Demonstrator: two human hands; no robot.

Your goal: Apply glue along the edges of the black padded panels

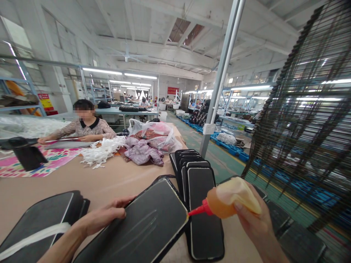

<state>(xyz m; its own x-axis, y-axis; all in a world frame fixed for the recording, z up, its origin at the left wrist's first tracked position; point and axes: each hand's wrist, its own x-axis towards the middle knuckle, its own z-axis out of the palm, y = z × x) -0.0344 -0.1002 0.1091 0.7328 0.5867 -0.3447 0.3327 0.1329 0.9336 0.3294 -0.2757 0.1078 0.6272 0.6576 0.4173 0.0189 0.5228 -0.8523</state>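
Observation:
My left hand [109,215] grips the left edge of a black rectangular panel [142,223], thumb on top and fingers partly hidden beneath. A pale line, like glue, runs along the panel's far and right edges. In my right hand [255,219] is a squeeze bottle [219,204] of amber liquid with a red nozzle and a pale cloth-like wrap. Its tip meets the panel's right corner. Just beyond, a fanned row of similar black panels [204,204] with pale outlines leans together. Another stack of black panels [41,223], tied with a white strip, lies to the left.
Across the brown-topped table [123,182], a person [87,126] handles flat material. White strips [102,149], purple cloth [144,149] and a plastic bag [156,133] lie at the far side. A metal post [219,76] and wire rack [301,102] stand at right.

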